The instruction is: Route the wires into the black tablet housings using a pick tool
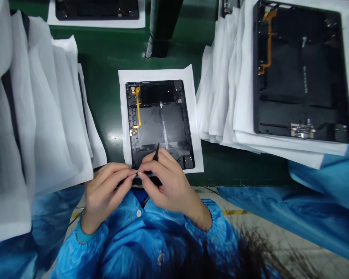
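Your left hand [107, 190] and right hand [165, 182] meet fingertip to fingertip at the near edge of the open tablet shell [159, 124], centre frame, on a white foam sheet [159, 75]. Right hand is curled round a thin black stylus [156, 152] and also pinches; left is closed in a pinch; what's between the tips is too small to tell. Keep the stylus tip off the orange flex cable [137, 108], steady your wrists. Green desk [104, 54]; foam stacks [46, 116] left, another shell [301, 69] upper right, blue sleeve [331, 174] at right edge
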The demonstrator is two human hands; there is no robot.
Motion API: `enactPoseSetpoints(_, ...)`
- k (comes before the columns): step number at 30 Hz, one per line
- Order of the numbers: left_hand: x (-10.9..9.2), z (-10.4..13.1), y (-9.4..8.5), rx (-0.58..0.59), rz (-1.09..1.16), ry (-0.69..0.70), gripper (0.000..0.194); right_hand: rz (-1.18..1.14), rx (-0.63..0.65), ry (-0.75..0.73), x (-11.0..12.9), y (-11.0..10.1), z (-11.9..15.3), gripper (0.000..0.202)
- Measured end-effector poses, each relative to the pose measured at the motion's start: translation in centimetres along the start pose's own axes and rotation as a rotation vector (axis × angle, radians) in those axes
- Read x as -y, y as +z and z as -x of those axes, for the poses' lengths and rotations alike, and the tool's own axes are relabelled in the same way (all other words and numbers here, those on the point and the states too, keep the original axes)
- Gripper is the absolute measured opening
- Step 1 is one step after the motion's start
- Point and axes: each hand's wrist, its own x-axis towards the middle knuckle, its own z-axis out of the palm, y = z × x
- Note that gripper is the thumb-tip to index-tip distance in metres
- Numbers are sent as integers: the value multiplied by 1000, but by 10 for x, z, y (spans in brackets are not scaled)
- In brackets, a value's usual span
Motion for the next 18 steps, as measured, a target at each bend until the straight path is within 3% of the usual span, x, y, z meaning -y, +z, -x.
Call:
enactPoseSetpoints(8, 8, 6, 6, -54, -27, 53, 21, 17, 10, 4, 1, -1, -1, 11)
enactPoseSetpoints(18, 19, 11, 16, -132, -103, 246, 31, 35, 61, -4, -1, -1, 0, 11)
